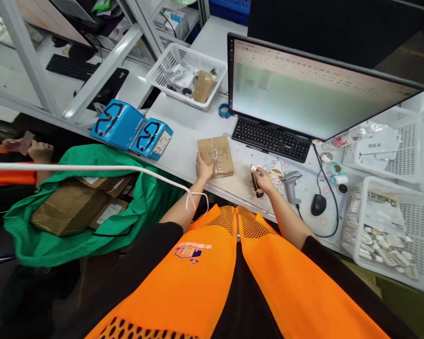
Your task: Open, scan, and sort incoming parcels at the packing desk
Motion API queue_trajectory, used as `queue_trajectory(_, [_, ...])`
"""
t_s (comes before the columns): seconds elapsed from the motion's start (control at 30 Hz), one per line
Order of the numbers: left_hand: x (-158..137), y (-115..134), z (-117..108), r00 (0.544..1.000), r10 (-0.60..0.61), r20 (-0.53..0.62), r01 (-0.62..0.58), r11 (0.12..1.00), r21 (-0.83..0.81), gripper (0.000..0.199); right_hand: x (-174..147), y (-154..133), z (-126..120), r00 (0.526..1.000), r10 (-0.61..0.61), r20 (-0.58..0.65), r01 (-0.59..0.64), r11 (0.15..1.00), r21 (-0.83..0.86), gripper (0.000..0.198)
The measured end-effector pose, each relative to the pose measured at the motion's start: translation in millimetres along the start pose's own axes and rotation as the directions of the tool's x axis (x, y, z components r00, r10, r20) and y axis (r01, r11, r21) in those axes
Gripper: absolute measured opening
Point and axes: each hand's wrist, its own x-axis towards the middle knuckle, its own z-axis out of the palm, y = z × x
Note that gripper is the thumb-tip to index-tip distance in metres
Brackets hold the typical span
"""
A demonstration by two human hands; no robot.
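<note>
A small brown cardboard box (222, 153) with clear tape across its top lies on the white desk near its front edge. My left hand (205, 168) grips its left side, thumb on the top face. To the right, my right hand (263, 180) is closed around a black and yellow utility knife (257, 182), held above the desk mat and apart from the box. Whether the blade is out is too small to tell. A grey barcode scanner (291, 186) stands just right of my right hand.
Behind are a keyboard (271, 140) and monitor (318, 89). Blue boxes (118, 123) sit at the desk's left edge, a white basket (187, 59) farther back. At right are a mouse (318, 205) and more baskets (422, 226). A green sack (151, 207) holds cartons; another person's hands (40, 151) show far left.
</note>
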Motion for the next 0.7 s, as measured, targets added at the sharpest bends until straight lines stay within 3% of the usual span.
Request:
queue_trajectory(0.07, [16.7, 3.3, -5.8, 0.96, 0.17, 0.222, -0.19, 0.979, 0.07, 0.105, 2.7, -9.8, -5.0, 1.0, -0.026, -0.002, 0.026, 0.999, -0.03, 0.02])
queue_trajectory(0.1, [23.7, 4.3, -10.1, 0.891, 0.249, 0.379, -0.308, 0.946, 0.102, 0.107, 3.3, -13.0, -8.9, 1.0, -0.03, -0.002, 0.03, 0.998, -0.048, 0.021])
queue_trajectory(0.13, [29.7, 5.6, -14.3, 0.793, 0.298, 0.532, -0.423, 0.897, 0.127, 0.11, 3.7, -15.2, -13.1, 1.0, -0.029, 0.0, 0.029, 0.997, -0.069, 0.023])
queue_trajectory(0.17, [34.5, 7.3, -17.8, 0.689, 0.312, 0.654, -0.521, 0.84, 0.149, 0.116, 4.3, -16.8, -17.0, 1.0, -0.023, 0.005, 0.024, 0.996, -0.091, 0.024])
queue_trajectory(0.2, [37.6, 9.2, -20.1, 0.616, 0.3, 0.728, -0.59, 0.789, 0.174, 0.121, 5.0, -17.9, -20.3, 1.0, -0.015, 0.014, 0.017, 0.993, -0.114, 0.025])
queue_trajectory(0.23, [38.3, 10.7, -20.9, 0.597, 0.284, 0.75, -0.622, 0.755, 0.209, 0.127, 6.1, -18.6, -22.4, 1.0, -0.007, 0.027, 0.01, 0.991, -0.135, 0.024])
queue_trajectory(0.27, [36.4, 11.1, -20.4, 0.629, 0.273, 0.728, -0.616, 0.746, 0.253, 0.133, 7.4, -18.8, -23.1, 0.999, 0.002, 0.047, 0.006, 0.988, -0.154, 0.023])
queue_trajectory(0.3, [31.7, 9.8, -18.7, 0.694, 0.264, 0.67, -0.574, 0.765, 0.293, 0.138, 8.8, -18.6, -22.4, 0.997, 0.009, 0.072, 0.003, 0.985, -0.171, 0.021])
queue_trajectory(0.37, [15.6, 1.5, -13.2, 0.838, 0.21, 0.503, -0.403, 0.861, 0.311, 0.142, 11.6, -16.7, -17.3, 0.992, 0.022, 0.126, 0.004, 0.98, -0.198, 0.019])
queue_trajectory(0.43, [-4.7, -12.7, -6.1, 0.92, 0.124, 0.371, -0.207, 0.959, 0.195, 0.139, 13.6, -13.5, -10.0, 0.986, 0.026, 0.166, 0.012, 0.975, -0.22, 0.022])
queue_trajectory(0.53, [-29.8, -32.1, 4.8, 0.96, 0.083, 0.266, -0.061, 0.994, -0.092, 0.124, 14.6, -9.7, -3.4, 0.981, 0.01, 0.192, 0.038, 0.969, -0.244, 0.029])
queue_trajectory(0.6, [-38.4, -38.0, 9.8, 0.973, 0.112, 0.202, -0.074, 0.98, -0.186, 0.11, 13.2, -9.1, -4.3, 0.978, -0.002, 0.206, 0.056, 0.965, -0.257, 0.031])
queue_trajectory(0.7, [-41.9, -38.4, 11.3, 0.969, 0.199, 0.147, -0.174, 0.97, -0.17, 0.09, 5.1, -7.9, -8.7, 0.968, 0.002, 0.251, 0.067, 0.961, -0.268, 0.032])
